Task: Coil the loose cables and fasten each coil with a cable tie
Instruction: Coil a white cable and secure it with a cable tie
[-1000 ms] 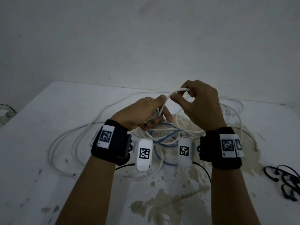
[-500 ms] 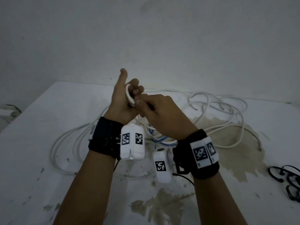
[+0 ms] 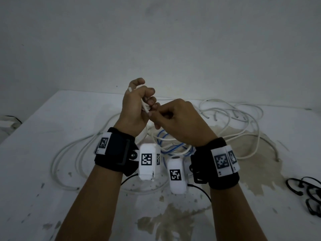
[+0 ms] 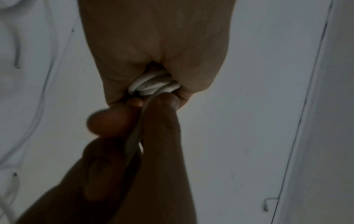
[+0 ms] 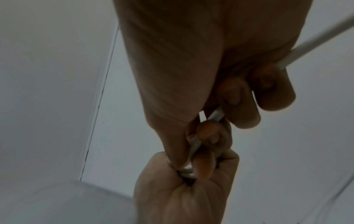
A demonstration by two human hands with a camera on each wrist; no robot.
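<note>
Item: white cable (image 3: 145,108), coiling. My left hand (image 3: 134,108) fisted on turns; right hand (image 3: 180,122) pinching strand. Keep feed taut, loops even.

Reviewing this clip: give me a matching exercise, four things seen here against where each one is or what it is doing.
Things:
1. left hand
2. right hand
3. blue cable
4. black cable ties

States:
A. lies on the table under the wrists
B. grips a small white coil
C. at the table's right edge, untouched
D. pinches the white strand running to the coil

Pairs: 1-B, 2-D, 3-A, 4-C
</note>
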